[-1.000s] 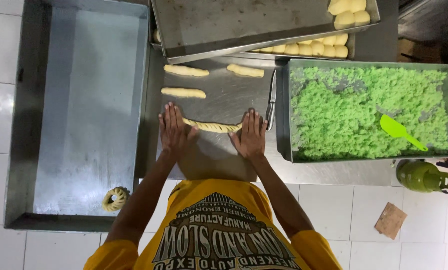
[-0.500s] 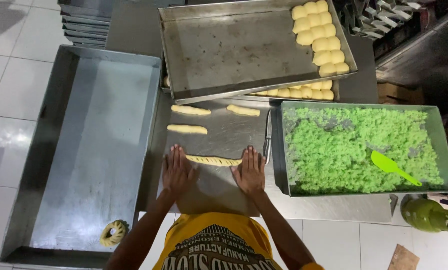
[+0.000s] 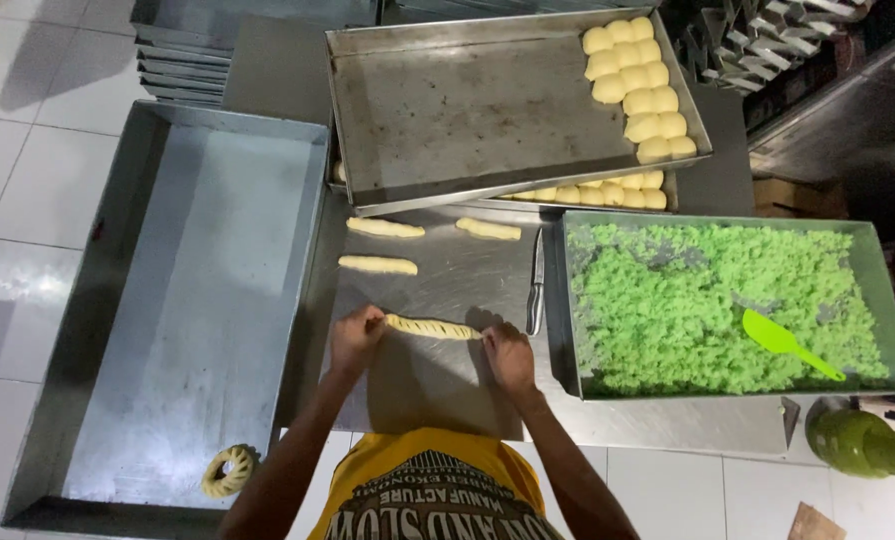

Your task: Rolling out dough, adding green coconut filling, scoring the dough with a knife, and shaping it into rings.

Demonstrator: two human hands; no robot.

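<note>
Seen from above, a person works at a metal table (image 3: 437,390). The left hand (image 3: 355,338) and right hand (image 3: 507,356) each pinch one end of a slashed dough rope (image 3: 432,327) lying across the table between them. Half a second ago both palms lay flat with fingers spread beside the rope; now the fingers have curled in around its tips, so rolling looks to have given way to lifting or bending.

Three plain dough sticks (image 3: 377,264) lie farther off. A knife (image 3: 535,281) lies just right. A tray of green crumble (image 3: 717,300) holds a green spatula (image 3: 787,343). On the left, a long tray (image 3: 167,300) holds one dough ring (image 3: 229,470). Far trays hold dough balls (image 3: 639,85).
</note>
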